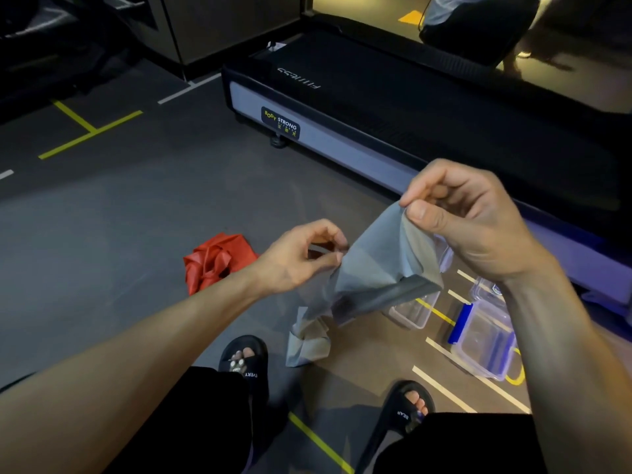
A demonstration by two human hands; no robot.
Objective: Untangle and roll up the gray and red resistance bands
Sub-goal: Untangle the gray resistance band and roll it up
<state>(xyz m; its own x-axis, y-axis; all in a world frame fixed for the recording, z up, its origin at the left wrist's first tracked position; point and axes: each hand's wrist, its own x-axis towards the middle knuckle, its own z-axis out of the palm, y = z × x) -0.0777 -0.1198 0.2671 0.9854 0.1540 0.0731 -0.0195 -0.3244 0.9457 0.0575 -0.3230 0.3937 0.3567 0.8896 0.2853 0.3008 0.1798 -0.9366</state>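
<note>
Head view: your left hand [301, 254] and right hand [458, 217] each pinch the gray band [376, 265], untangling it. Next, roll it. Red band [215, 260] lies bunched at nine o'clock.

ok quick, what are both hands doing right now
Left hand: pinching an edge of the gray band between thumb and fingers.
Right hand: pinching the gray band's upper edge, holding it up.

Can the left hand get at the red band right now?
Probably not yet. The left hand is pinching the gray band, so it must let go first. Otherwise the way looks free: the red band lies uncovered on the floor just left of that wrist.
</note>
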